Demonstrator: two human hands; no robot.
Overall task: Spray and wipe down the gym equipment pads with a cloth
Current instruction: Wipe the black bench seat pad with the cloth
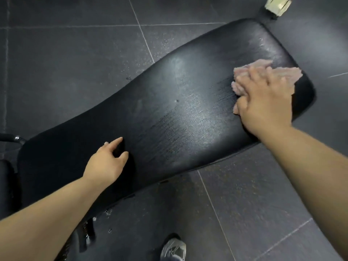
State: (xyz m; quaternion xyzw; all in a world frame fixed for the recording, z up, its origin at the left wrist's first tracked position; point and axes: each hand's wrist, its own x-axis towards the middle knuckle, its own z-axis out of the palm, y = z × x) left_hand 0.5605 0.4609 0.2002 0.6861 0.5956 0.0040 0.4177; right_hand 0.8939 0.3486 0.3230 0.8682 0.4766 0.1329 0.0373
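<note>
A long black padded bench [178,110] runs diagonally from the lower left to the upper right over dark rubber floor tiles [56,63]. Its vinyl shows damp streaks and a pale sheen along the middle and towards the far end.

The person's right hand [267,102] lies palm down on a pink cloth [284,72] near the pad's upper-right end, close to its right edge. The fingers [250,78] are stretched forward and slightly spread over the cloth, pressing it flat against the pad. They are blurred, so their exact spacing is hard to tell. Cloth shows beyond the fingertips and beside the thumb.

The left hand [105,161] rests on the pad towards its lower-left end, holding nothing. Its forefinger [116,142] and thumb are extended with a gap between them, both touching the vinyl.

A grey trainer [173,249] stands on the floor below the pad's near edge, and a pale block [277,4] sits past the pad's far end.
</note>
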